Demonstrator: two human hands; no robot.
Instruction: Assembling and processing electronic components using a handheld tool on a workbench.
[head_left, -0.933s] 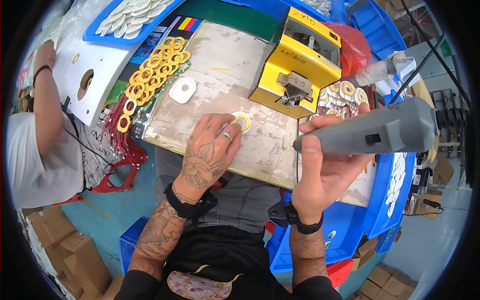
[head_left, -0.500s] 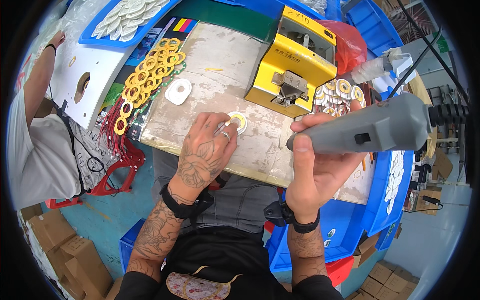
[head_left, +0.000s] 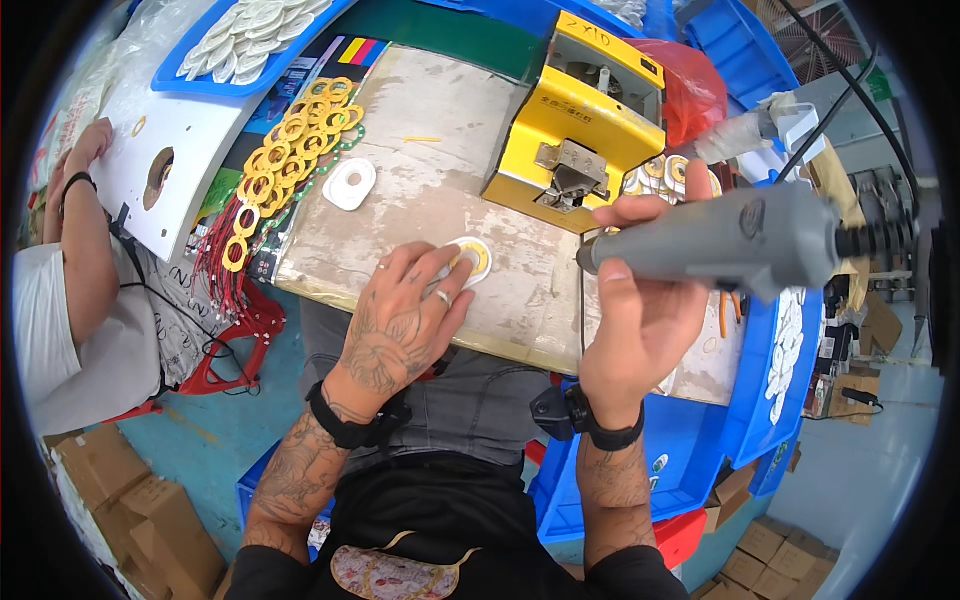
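Mid-frame, the left hand (head_left: 395,325) touched a white ring (head_left: 481,263) near the table's edge (head_left: 505,348), grip unclear. Across a gap, the right hand (head_left: 638,335) held a gray tool (head_left: 720,240).

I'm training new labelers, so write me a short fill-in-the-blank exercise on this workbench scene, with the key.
The gray tool is held in the person's ____ hand.
The other hand touches a flat piece whose outer edge, around a yellow ring, is coloured ____.
The boxy machine on the bench has a housing coloured ____.

Missing words: right; white; yellow.
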